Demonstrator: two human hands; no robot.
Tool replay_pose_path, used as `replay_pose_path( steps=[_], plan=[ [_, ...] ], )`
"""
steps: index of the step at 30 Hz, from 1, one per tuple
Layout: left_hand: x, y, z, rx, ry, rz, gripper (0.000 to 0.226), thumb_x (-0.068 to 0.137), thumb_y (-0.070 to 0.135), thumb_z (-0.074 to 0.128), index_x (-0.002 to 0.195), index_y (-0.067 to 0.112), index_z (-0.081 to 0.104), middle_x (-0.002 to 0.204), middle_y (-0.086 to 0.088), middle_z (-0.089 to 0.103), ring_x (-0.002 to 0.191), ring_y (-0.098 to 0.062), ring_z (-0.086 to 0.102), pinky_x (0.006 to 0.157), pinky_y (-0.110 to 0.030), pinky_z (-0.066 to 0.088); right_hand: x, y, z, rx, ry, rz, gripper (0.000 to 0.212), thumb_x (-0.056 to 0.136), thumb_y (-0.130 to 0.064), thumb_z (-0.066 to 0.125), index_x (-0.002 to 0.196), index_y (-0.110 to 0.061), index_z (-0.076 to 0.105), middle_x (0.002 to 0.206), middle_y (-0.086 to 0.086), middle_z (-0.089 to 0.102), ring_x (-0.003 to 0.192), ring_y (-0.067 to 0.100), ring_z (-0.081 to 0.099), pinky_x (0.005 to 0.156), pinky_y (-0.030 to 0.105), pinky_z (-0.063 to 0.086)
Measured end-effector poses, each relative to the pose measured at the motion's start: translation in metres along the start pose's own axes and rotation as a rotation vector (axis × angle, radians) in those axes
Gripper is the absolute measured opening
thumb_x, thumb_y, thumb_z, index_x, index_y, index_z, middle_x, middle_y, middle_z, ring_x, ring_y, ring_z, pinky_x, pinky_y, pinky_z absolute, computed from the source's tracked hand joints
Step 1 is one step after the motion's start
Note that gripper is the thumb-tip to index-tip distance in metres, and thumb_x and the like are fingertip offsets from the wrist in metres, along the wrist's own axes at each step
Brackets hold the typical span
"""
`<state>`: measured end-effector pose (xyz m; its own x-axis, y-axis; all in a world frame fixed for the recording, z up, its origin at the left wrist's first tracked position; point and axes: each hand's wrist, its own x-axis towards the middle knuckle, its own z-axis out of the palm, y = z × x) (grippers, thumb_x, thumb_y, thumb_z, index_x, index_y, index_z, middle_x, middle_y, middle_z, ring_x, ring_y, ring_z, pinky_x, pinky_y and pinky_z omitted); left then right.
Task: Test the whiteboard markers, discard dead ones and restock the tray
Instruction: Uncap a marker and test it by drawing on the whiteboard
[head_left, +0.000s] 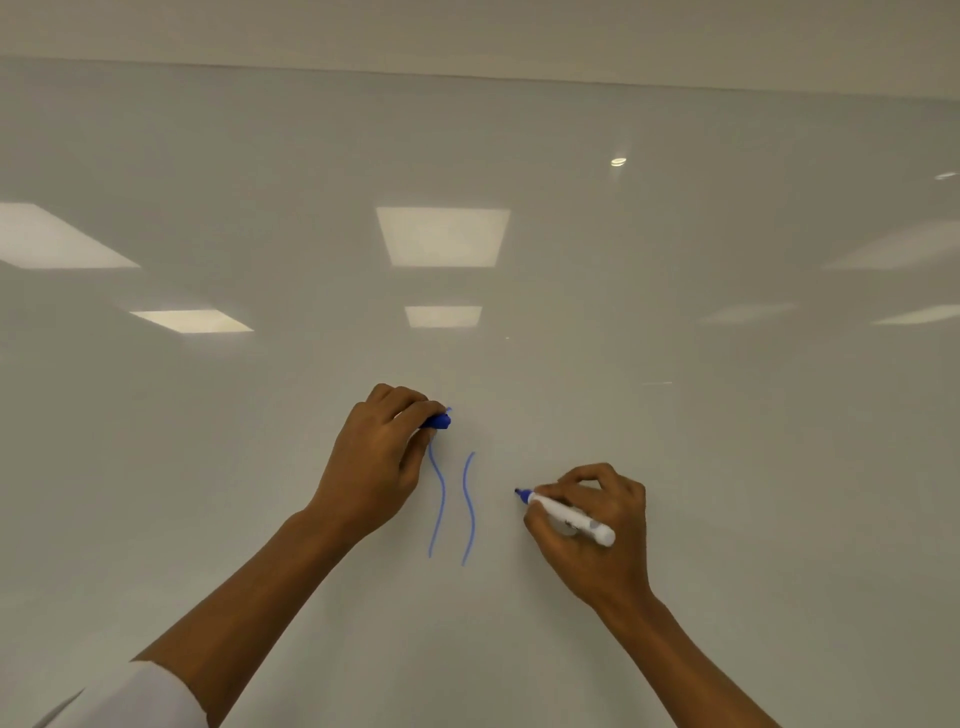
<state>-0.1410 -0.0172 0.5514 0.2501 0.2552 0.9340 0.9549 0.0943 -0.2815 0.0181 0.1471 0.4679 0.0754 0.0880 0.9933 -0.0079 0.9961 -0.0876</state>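
Note:
A glossy whiteboard (675, 415) fills the view. Two wavy blue lines (470, 512) run down it between my hands. My right hand (597, 530) grips an uncapped white marker (569, 517) with a blue tip, which points left and sits just right of the lines, close to the board. My left hand (376, 467) is closed around the blue marker cap (438, 421), pressed near the top of the left line. No tray is in view.
The board's top edge (467, 75) meets a pale wall above. Ceiling light panels reflect in the board surface (441, 236). A white sleeve (135, 696) shows at the bottom left.

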Motion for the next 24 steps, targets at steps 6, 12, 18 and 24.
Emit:
replay_pose_path(
  steps=[6, 12, 18, 24],
  plan=[
    [-0.004, 0.012, 0.004, -0.021, 0.019, -0.002, 0.022, 0.085, 0.000, 0.066, 0.105, 0.007, 0.068, 0.102, -0.006, 0.065, 0.094, -0.026, 0.058, 0.073, -0.039, 0.051, 0.022, -0.001, -0.003, -0.001, 0.020, 0.035, 0.006, 0.079, -0.021, 0.078, 0.084, -0.024, 0.079, 0.075, -0.016, 0.064, 0.079, 0.014, 0.066, 0.069, 0.051, 0.051],
    [-0.018, 0.026, 0.014, -0.072, -0.017, -0.004, 0.017, 0.087, 0.007, 0.065, 0.103, 0.010, 0.069, 0.099, -0.003, 0.065, 0.094, -0.024, 0.058, 0.073, -0.039, 0.051, -0.024, 0.009, -0.016, -0.067, -0.007, 0.051, 0.004, 0.076, -0.023, 0.075, 0.075, -0.024, 0.078, 0.068, -0.019, 0.065, 0.080, 0.012, 0.066, 0.070, 0.051, 0.050],
    [-0.038, 0.039, 0.025, -0.093, -0.044, -0.065, 0.021, 0.083, 0.005, 0.070, 0.103, 0.012, 0.071, 0.098, 0.000, 0.068, 0.094, -0.022, 0.059, 0.073, -0.036, 0.048, -0.052, -0.001, -0.020, 0.157, -0.134, 0.284, 0.010, 0.076, -0.017, 0.083, 0.072, -0.026, 0.079, 0.075, -0.019, 0.066, 0.074, 0.008, 0.068, 0.066, 0.035, 0.054],
    [-0.058, 0.049, 0.025, -0.235, -0.079, -0.136, 0.020, 0.083, 0.013, 0.069, 0.102, 0.018, 0.072, 0.092, 0.020, 0.063, 0.088, -0.010, 0.053, 0.074, -0.033, 0.047, -0.019, -0.018, -0.028, 0.592, -0.159, 0.586, 0.023, 0.089, -0.016, 0.069, 0.071, -0.027, 0.078, 0.079, -0.006, 0.077, 0.086, 0.001, 0.070, 0.072, 0.003, 0.045]
  ],
)
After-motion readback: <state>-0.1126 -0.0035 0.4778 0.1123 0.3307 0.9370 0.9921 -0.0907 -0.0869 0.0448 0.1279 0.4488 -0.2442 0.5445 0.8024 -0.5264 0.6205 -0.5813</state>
